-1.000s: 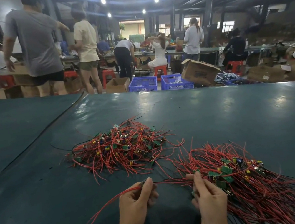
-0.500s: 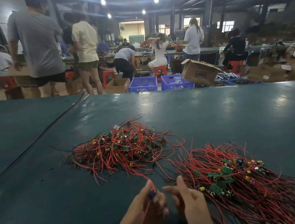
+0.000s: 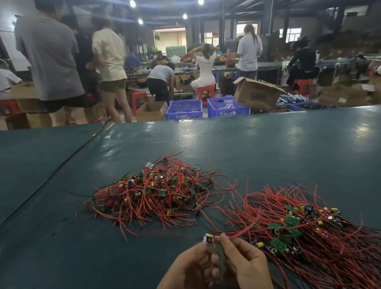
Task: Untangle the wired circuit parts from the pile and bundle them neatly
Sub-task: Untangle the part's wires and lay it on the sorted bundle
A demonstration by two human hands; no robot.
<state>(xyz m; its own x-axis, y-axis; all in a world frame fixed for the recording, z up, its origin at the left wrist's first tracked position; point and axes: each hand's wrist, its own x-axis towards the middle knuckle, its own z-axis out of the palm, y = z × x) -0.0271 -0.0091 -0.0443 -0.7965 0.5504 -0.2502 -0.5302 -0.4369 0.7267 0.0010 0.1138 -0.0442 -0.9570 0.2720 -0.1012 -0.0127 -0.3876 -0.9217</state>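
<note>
A tangled pile (image 3: 154, 193) of red-wired circuit parts with small green boards lies on the dark green table (image 3: 286, 148), ahead and a little left. A second heap (image 3: 307, 233) with its wires combed toward the lower right lies at my right. Close in front of me, my left hand (image 3: 193, 272) and my right hand (image 3: 244, 259) meet and together pinch one wired part (image 3: 209, 238). Its small capacitor end sticks up above my fingertips, and its red wire runs right into the heap.
A seam (image 3: 46, 178) runs diagonally across the table at the left. Beyond the far edge stand two blue crates (image 3: 185, 110), cardboard boxes (image 3: 255, 94), red stools and several people working at other tables.
My hands have come together from apart. The part drawn out to the left is now held upright between both hands near the right heap.
</note>
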